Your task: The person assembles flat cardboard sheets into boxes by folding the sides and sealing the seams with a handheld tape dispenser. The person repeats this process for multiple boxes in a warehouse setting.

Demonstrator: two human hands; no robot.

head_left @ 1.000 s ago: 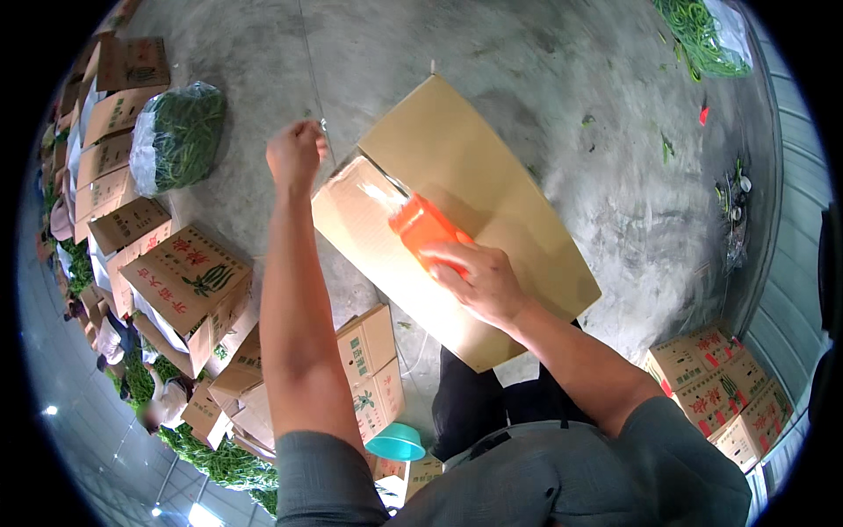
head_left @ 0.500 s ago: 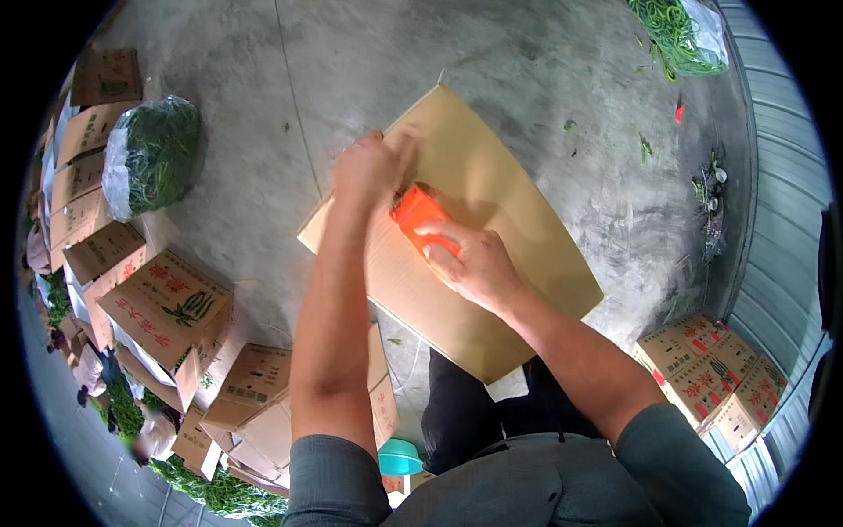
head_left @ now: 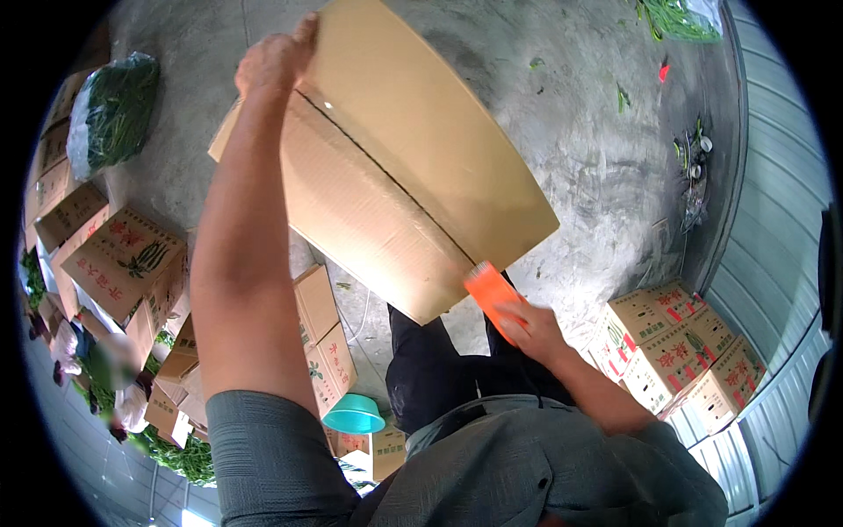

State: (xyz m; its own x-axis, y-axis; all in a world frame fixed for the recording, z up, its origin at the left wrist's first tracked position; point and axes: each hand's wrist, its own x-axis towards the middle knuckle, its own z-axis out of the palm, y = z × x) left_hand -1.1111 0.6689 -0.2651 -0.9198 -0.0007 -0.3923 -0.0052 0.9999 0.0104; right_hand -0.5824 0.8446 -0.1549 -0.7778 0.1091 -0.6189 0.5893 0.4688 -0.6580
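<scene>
A plain brown cardboard box is in front of me, its two flaps meeting along a dark seam that runs from far left to near right. My left hand is closed on its far left edge, beside the seam's far end. In my right hand is an orange tape dispenser, its toothed end at the near end of the seam. A shiny strip that looks like clear tape lies along the seam. My right fingers wrap round the dispenser's body, slightly blurred.
Printed cartons stand stacked at the right by a ribbed metal wall. More cartons crowd the left, near a clear bag of green vegetables. A teal basin sits near my legs. Other people are at far left.
My right hand has drawn the tape dispenser along the seam toward me to the near edge. My left hand has moved farther away and left, and the box sits farther up and left in view.
</scene>
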